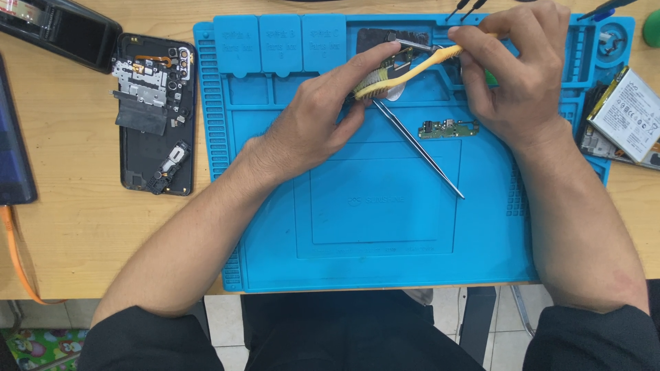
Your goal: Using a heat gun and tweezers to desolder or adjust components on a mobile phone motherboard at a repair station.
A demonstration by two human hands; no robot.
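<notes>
Two hands ours, above blue silicone repair mat (385,233). Left hand (313,127) pinches small dark circuit board (393,65); right hand (519,75) grips yellow toothbrush (405,74), bristles on board. Thin metal tweezers (419,150) lie just beside small green board (448,128) on mat.

Light wooden table (75,227) under a blue repair mat (378,233), an opened black phone (155,117), a white battery (629,113).

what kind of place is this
Likely a phone repair bench: a blue repair mat on a wooden table, an opened phone with its insides bare, and a small green circuit board.
</notes>
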